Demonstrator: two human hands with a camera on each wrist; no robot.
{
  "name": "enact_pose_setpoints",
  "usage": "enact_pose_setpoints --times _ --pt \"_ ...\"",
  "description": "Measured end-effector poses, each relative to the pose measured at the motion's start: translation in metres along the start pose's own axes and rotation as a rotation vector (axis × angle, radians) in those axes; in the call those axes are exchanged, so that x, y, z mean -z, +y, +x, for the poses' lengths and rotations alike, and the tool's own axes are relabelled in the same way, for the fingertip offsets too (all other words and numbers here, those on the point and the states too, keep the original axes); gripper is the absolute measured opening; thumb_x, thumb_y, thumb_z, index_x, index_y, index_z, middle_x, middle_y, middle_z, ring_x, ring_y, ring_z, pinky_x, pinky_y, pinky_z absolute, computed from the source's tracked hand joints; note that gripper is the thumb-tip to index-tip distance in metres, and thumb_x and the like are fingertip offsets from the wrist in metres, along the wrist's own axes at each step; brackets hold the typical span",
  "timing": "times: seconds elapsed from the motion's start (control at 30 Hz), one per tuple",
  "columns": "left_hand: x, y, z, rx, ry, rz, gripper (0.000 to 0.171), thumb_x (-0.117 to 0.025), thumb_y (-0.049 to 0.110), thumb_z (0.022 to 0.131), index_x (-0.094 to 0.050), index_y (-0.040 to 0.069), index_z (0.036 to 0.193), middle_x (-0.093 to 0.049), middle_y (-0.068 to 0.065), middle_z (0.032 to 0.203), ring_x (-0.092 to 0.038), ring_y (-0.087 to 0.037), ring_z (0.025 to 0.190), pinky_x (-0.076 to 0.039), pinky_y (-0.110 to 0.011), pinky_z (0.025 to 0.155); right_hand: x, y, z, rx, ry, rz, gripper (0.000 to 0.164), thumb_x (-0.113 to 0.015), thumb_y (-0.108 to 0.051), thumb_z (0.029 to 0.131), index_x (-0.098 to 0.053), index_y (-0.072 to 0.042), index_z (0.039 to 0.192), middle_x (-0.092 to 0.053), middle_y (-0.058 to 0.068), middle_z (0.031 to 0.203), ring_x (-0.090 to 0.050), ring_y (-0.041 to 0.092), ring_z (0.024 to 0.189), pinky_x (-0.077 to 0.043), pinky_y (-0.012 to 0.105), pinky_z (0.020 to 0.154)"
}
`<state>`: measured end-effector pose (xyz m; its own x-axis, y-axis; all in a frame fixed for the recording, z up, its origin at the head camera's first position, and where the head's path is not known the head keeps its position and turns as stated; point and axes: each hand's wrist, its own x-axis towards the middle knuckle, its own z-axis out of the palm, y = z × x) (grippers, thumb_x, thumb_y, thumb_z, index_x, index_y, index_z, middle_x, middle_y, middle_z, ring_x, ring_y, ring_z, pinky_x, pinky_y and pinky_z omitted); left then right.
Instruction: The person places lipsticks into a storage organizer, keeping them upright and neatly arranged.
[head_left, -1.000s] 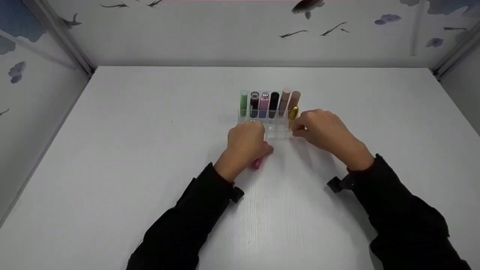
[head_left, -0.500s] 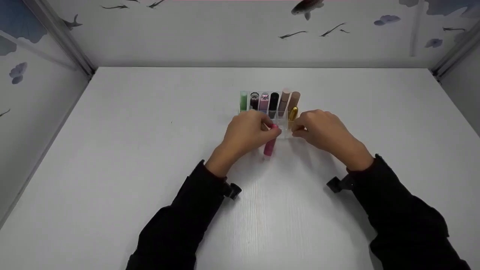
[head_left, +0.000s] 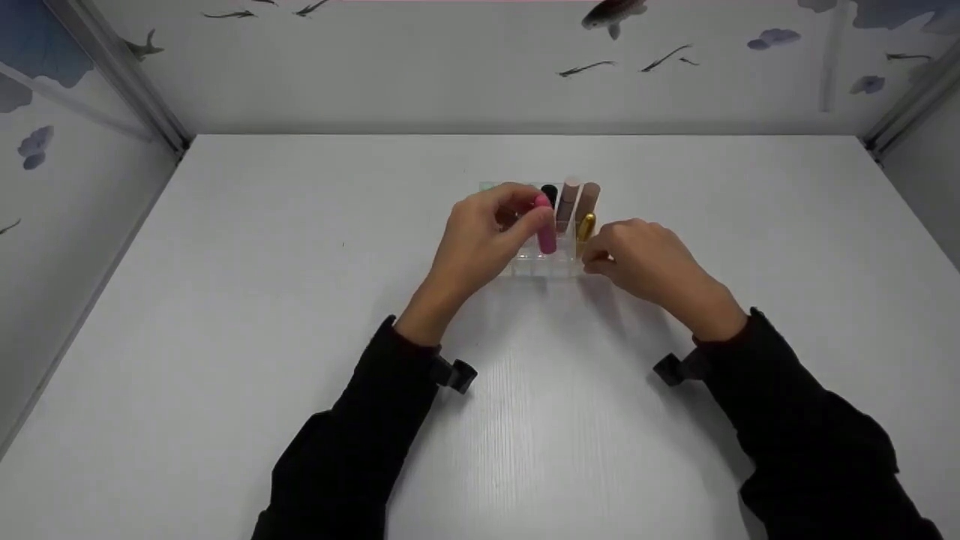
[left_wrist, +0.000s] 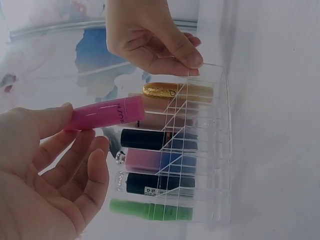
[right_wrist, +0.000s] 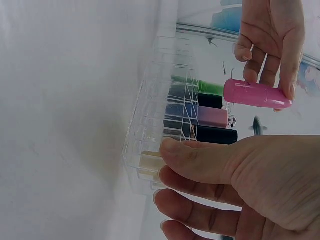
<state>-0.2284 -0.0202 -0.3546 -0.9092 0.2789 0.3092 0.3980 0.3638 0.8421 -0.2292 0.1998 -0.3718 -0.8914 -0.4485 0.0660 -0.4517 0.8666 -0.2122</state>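
Note:
My left hand pinches a pink lipstick tube near its top between thumb and fingers. The tube hangs upright over the front row of a clear compartmented lipstick organizer. In the left wrist view dark lettering runs near its lower end. My right hand holds the organizer's right front corner, thumb and index finger at its wall. Right beside those fingers, a gold tube stands in the front row. Behind it are black, pink-and-blue and brownish tubes and a green tube, partly covered by my left hand in the head view.
The organizer stands on a white table, whose back edge meets a white panel printed with fish and flowers. A small black camera mount sits at the left sleeve, another camera mount at the right.
My left hand has lifted the pink lipstick tube from in front of the organizer, forward and up over its front row, turning it upright. The right hand has stayed at the corner.

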Motion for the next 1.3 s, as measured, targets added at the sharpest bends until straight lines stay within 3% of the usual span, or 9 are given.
enact_pose_setpoints --times 0.2,0.33,0.47,0.63,1.03,1.3 --pt "0.002 -0.005 0.001 0.034 0.021 -0.044 0.023 -0.064 0.028 0.090 -0.068 0.013 0.107 -0.070 0.003 0.092 -0.062 -0.007 0.080 -0.051 -0.021 0.076 0.006 -0.002 0.000 -0.039 -0.059 0.002 0.016 -0.074 -0.019 0.082 -0.074 -0.013 0.096 -0.071 0.002 0.084 -0.059 0.016 0.071 -0.047 0.030 0.060" --pt "0.002 -0.006 0.002 0.051 0.036 -0.062 0.027 -0.065 0.031 0.089 -0.069 0.012 0.108 -0.070 0.002 0.093 -0.062 -0.008 0.081 -0.051 -0.022 0.077 0.016 -0.002 -0.001 -0.036 0.009 0.061 0.021 -0.069 -0.028 0.086 -0.072 -0.014 0.101 -0.071 0.001 0.083 -0.061 0.015 0.070 -0.048 0.030 0.060" --pt "0.003 -0.007 0.002 0.072 0.045 -0.101 0.030 -0.066 0.031 0.088 -0.069 0.011 0.110 -0.071 0.001 0.094 -0.062 -0.010 0.081 -0.051 -0.023 0.077 0.024 -0.004 -0.003 -0.001 0.100 0.144 0.030 -0.056 -0.040 0.093 -0.069 -0.017 0.106 -0.070 -0.002 0.082 -0.061 0.013 0.067 -0.048 0.029 0.061" --pt "0.003 -0.008 0.004 0.067 0.068 -0.160 0.029 -0.066 0.030 0.088 -0.069 0.009 0.109 -0.071 -0.001 0.093 -0.064 -0.016 0.082 -0.053 -0.024 0.076 0.023 -0.008 -0.003 0.031 0.141 0.199 0.043 -0.043 -0.050 0.096 -0.067 -0.016 0.110 -0.067 -0.005 0.076 -0.056 0.012 0.062 -0.046 0.028 0.058" --pt "0.003 -0.007 0.004 0.043 0.100 -0.173 0.032 -0.064 0.032 0.089 -0.068 0.009 0.111 -0.071 0.000 0.094 -0.063 -0.011 0.082 -0.053 -0.024 0.076 0.016 -0.014 -0.001 0.090 0.140 0.248 0.042 -0.040 -0.048 0.097 -0.062 -0.016 0.114 -0.067 -0.004 0.078 -0.052 0.011 0.060 -0.045 0.027 0.054" --pt "0.001 -0.008 0.004 0.039 0.096 -0.187 0.032 -0.064 0.032 0.090 -0.067 0.008 0.111 -0.070 -0.001 0.094 -0.063 -0.013 0.082 -0.053 -0.024 0.075 0.015 -0.016 -0.002 0.100 0.088 0.290 0.041 -0.041 -0.045 0.098 -0.063 -0.011 0.106 -0.068 -0.001 0.078 -0.057 0.009 0.061 -0.048 0.026 0.055"
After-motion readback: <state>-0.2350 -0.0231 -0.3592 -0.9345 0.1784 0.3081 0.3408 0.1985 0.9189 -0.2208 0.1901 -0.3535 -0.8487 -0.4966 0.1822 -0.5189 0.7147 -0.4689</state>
